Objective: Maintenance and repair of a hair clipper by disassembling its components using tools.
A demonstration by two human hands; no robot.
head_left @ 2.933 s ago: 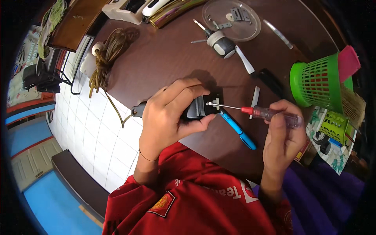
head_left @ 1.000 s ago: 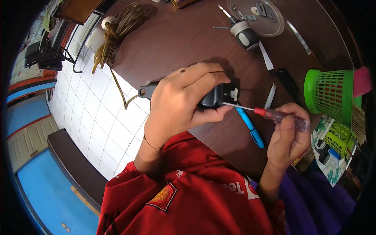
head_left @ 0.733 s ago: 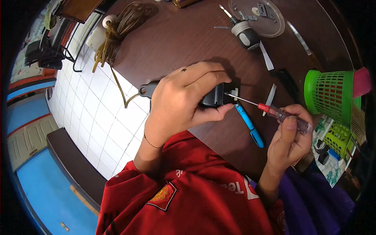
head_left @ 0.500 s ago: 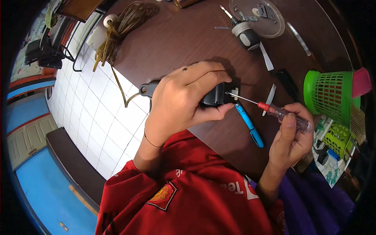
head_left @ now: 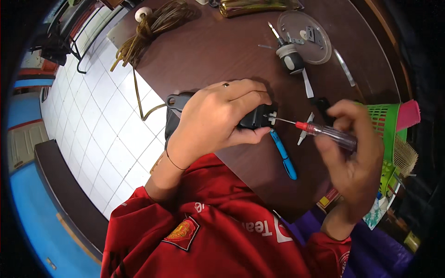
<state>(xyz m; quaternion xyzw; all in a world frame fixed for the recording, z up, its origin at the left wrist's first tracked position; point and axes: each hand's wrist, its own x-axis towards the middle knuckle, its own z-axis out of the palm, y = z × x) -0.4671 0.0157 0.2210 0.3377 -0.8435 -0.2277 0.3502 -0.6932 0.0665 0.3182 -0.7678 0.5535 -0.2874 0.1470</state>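
My left hand (head_left: 215,109) is wrapped over a black hair clipper (head_left: 254,118), its thumb and fingers on either side of the body. The hanging loop shows past my wrist side, and much of the clipper is hidden under my palm. A small white part (head_left: 272,117) sits at its exposed end. My right hand (head_left: 354,162), a little blurred, holds a screwdriver (head_left: 327,132) with a clear handle and red collar. The thin shaft points left, its tip at the clipper's end by the white part. Below that lies a blue pen (head_left: 283,155).
A coiled brown cord (head_left: 155,28) lies at the far left. A black-and-grey screwdriver (head_left: 291,59) lies beside a clear round lid (head_left: 324,53) with small metal parts. Green basket (head_left: 391,116) stands at the right. White tile floor (head_left: 118,134) lies left of the table (head_left: 222,51).
My right hand has shifted its fingers around the screwdriver handle, with the index finger lifted higher. My left hand still holds the clipper. The whole view has shifted slightly.
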